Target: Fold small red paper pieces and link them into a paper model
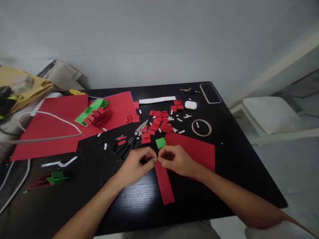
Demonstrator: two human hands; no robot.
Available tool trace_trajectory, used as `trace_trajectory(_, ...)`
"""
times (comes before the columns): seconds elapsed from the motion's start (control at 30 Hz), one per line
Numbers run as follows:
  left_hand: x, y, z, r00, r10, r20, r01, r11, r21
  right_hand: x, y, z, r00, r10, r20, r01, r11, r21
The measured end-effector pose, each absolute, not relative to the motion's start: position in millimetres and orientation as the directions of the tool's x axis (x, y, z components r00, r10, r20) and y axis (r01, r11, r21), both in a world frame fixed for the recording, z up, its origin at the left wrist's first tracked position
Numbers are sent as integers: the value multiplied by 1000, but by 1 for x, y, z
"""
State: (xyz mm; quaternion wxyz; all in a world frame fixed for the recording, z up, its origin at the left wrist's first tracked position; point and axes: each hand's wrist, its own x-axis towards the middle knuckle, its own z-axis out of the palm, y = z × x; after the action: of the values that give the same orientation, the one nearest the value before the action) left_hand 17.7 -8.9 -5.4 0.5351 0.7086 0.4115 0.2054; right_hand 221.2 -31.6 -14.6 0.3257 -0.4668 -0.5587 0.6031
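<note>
My left hand (141,162) and my right hand (176,160) meet at the fingertips, each closed in a pinch. Whatever lies between the fingers is too small or hidden to make out. Directly below the fingertips a red paper strip (164,186) runs toward the table's front edge, its upper end covered by my hands. Just beyond them shows a green paper piece (160,143); whether it joins the strip cannot be seen. A larger red paper sheet (196,149) lies partly under my right hand and forearm. Black-handled scissors (132,140) rest beyond my left hand, blades apart.
Folded red paper pieces (157,121) and white scraps are scattered past my hands. A tape roll (201,127), a white case (190,105) and a phone (210,93) lie to the right. Left are red sheets (54,132), a folded green strip (91,111) and a white cable (50,138).
</note>
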Motion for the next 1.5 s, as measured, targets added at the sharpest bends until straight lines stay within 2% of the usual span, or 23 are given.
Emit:
trace_trajectory(0.27,4,2,-4,564,819,-107,392,-152,907,232,-23,-11,-339,924,-179,86,-159,-984)
trace_trajectory(0.37,0,6,-5,494,861,-124,364,-75,929,234,-20,-11,-269,945,-187,109,-163,-981)
trace_trajectory(0.47,6,2,-6,454,879,-145,281,13,960,231,-22,-12,-274,944,-184,114,-158,-981)
trace_trajectory(0.63,18,-7,-9,475,859,-192,229,90,969,225,-27,-13,-310,933,-183,77,-168,-983)
trace_trajectory(1.0,16,-6,-8,553,804,-218,283,65,957,226,-26,-15,-354,911,-211,18,-219,-975)
trace_trajectory(1.23,17,-8,-6,563,796,-223,320,39,947,228,-26,-16,-384,896,-224,50,-222,-974)
trace_trajectory(1.5,9,-2,-7,544,812,-211,293,52,955,236,-19,-12,-391,877,-278,-1,-302,-953)
